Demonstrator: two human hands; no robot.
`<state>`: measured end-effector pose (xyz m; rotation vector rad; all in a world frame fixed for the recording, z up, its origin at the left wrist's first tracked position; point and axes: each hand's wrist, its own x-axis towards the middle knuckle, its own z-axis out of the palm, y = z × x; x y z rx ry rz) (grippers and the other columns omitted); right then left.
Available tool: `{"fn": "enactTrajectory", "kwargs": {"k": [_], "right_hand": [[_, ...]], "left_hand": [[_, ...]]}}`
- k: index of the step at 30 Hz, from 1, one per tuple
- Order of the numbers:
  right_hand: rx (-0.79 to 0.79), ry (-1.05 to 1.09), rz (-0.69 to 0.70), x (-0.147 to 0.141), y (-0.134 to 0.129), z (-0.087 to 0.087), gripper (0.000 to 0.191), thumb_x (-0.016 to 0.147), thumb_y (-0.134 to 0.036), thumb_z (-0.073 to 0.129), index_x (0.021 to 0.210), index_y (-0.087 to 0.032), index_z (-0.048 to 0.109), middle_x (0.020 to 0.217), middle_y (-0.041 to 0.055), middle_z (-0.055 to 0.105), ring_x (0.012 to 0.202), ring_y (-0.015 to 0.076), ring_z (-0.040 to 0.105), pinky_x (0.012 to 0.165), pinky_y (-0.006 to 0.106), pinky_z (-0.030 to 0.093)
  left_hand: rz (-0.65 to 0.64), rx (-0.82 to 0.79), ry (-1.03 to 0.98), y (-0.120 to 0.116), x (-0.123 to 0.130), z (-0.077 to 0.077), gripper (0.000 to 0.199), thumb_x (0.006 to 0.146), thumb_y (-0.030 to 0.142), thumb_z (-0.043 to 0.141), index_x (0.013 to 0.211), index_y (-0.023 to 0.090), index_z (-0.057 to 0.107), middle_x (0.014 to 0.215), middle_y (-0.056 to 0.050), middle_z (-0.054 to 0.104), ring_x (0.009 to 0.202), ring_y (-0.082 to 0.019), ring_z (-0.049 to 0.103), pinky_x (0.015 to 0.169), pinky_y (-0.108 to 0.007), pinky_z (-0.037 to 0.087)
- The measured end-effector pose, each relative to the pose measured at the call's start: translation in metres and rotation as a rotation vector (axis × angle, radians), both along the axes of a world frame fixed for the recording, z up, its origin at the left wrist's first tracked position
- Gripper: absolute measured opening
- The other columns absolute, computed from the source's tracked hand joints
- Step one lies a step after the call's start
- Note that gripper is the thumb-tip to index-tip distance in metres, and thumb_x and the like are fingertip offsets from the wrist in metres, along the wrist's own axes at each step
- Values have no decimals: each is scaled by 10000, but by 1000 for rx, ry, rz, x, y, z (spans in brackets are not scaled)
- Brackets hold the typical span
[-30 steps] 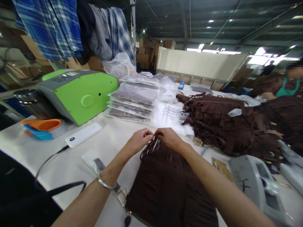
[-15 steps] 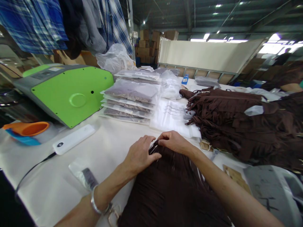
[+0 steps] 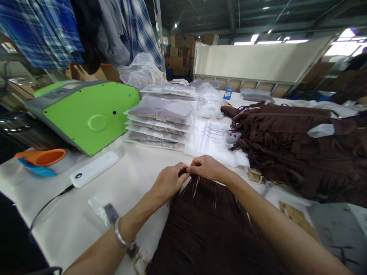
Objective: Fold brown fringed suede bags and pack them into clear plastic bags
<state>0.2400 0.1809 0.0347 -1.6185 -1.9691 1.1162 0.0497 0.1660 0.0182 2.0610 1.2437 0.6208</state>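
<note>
A dark brown fringed garment lies on the white table in front of me, its far edge under my hands. My left hand is closed, thumb and fingers pinching strands of the fringe at that edge. Right beside it, the fingertips of my right hand pinch the same bunch of strands. The two hands nearly touch, and the exact strands between the fingertips are partly hidden. Just beyond them lie clear printed plastic bags and a stack of bagged garments.
A green and grey machine stands at the left, with an orange tape dispenser and a white corded device before it. More brown fringed garments are heaped at the right. A small plastic packet lies near my left forearm.
My left thumb and fingers have closed onto the fringe strands, and both hands have come together. The view has shifted slightly, so the surroundings sit a little further right.
</note>
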Motion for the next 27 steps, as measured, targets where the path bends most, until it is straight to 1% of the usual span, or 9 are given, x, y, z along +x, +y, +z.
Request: {"fn": "enactTrajectory", "kwargs": {"k": [3,6,8,13,16,18,21,24,27], "right_hand": [[31,-52,0,-5,3,2,253,732,-408,638,677,-167,685,587,-20,630,537,96,497,476,209,334],[49,25,15,-9,5,-2,177,722,-324,657,802,-178,716,707,-1,702,624,120,585,543,212,409],[56,76,29,-11,6,-5,163,725,-271,641,840,-187,723,737,-3,715,659,127,611,579,214,436],[97,67,42,-19,4,-9,136,730,-245,600,770,-194,719,681,-13,698,636,126,606,567,211,430],[106,6,-6,-21,4,-12,121,716,-225,590,732,-205,709,673,-19,692,641,123,598,561,207,413],[100,-49,-64,-19,5,-16,116,699,-210,593,711,-202,707,658,-12,684,632,128,587,558,217,399],[79,-88,-125,-11,8,-28,127,693,-204,596,721,-188,719,620,-1,670,597,134,573,540,232,381],[41,-67,-138,-4,10,-40,149,720,-260,613,759,-182,734,612,-4,673,575,131,583,520,226,386],[36,-18,-147,2,9,-45,205,730,-300,648,871,-182,737,716,4,719,650,143,635,576,227,442]], "left_hand": [[5,29,6,3,-2,0,244,911,292,416,870,231,648,790,7,683,727,-160,622,676,-238,435],[6,17,19,8,-6,0,239,909,293,415,812,225,623,742,13,658,689,-154,603,634,-227,414],[17,34,60,9,-8,0,230,911,293,413,799,225,602,726,11,643,677,-157,598,621,-229,400],[47,93,214,5,-7,2,203,916,270,405,806,231,571,705,-5,632,668,-180,609,615,-251,370],[80,102,258,0,-6,6,197,907,250,403,799,237,567,675,4,620,647,-177,606,616,-255,369],[83,65,169,-2,-8,9,211,903,252,397,768,235,557,651,19,613,621,-159,592,618,-247,387],[84,-45,-84,-7,-17,13,252,909,294,390,743,215,564,676,17,646,635,-149,599,645,-247,443],[139,-160,-305,-15,-33,13,294,915,365,422,823,181,630,824,-32,710,789,-178,648,763,-291,497],[215,-281,-504,-33,-44,13,344,924,418,446,967,153,661,1014,-84,719,967,-210,650,901,-347,495]]}}
